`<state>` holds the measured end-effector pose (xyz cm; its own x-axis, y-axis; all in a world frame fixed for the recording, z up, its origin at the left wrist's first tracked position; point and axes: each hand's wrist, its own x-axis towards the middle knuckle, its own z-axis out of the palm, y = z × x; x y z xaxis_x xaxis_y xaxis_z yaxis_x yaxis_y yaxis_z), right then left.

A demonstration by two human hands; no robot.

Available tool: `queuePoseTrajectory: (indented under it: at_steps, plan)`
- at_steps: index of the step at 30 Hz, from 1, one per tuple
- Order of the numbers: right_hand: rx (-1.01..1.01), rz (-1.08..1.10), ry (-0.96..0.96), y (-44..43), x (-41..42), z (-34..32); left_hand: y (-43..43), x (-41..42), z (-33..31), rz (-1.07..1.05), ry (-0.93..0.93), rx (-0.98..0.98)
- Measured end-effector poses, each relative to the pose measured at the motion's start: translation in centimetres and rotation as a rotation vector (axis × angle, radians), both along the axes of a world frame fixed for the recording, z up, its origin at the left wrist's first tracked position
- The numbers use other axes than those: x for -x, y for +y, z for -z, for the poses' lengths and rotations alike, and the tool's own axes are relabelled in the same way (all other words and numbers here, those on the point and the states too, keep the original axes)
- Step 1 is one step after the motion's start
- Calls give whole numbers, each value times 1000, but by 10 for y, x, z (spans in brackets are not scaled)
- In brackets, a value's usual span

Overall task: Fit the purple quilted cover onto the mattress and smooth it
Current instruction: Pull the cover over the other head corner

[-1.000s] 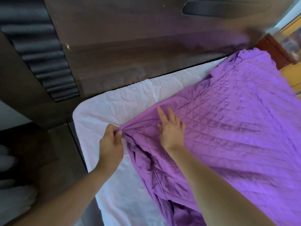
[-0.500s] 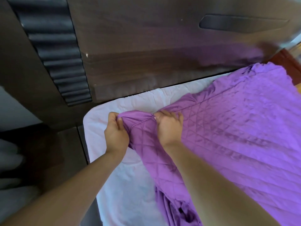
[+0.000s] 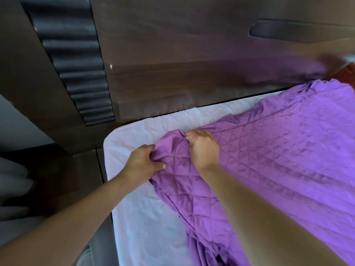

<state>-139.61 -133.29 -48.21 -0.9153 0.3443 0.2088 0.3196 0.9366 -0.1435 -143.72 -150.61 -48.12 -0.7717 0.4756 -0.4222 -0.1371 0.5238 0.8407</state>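
A dark wood headboard (image 3: 192, 54) stands behind the mattress (image 3: 144, 217), whose left corner lies bare and white. The cover (image 3: 288, 150) spreads over the rest (bunched short of that corner). The left hand (image 3: 142, 162) has its grip clamped on the bunch. Just beside it, the right hand (image 3: 203, 148) curls its fingers into the cover's fold.

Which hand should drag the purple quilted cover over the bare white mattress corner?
Probably left hand: it grips the purple quilted cover nearest the bare white mattress corner; the right hand grips farther in.
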Motion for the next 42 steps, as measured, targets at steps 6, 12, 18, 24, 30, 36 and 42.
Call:
queuePoseTrajectory:
  at_steps: [6, 12, 18, 24, 30, 36, 42]
  plan:
    - [-125, -55, -28, -20, 29, -8, -23, 25, -14, -13, 656, 60]
    - [7, -61, -223, -35, 64, 8, -42, 59, 14, 277, 805, 339]
    - [48, -132, -438, -36, 59, 32, -40, 58, 46, 315, 843, 313]
    - [48, -58, -306, -46, 70, 24, -54, 43, 60, 72, 609, 121]
    - [51, -34, -81, -52, 84, 21, -74, 59, 45, 243, 829, 92]
    - [242, -201, -119, -58, 88, 36, -89, 86, 44, 408, 874, 375]
    - [160, 62, -254, -52, 49, 42, -74, 73, 37, 363, 907, 539]
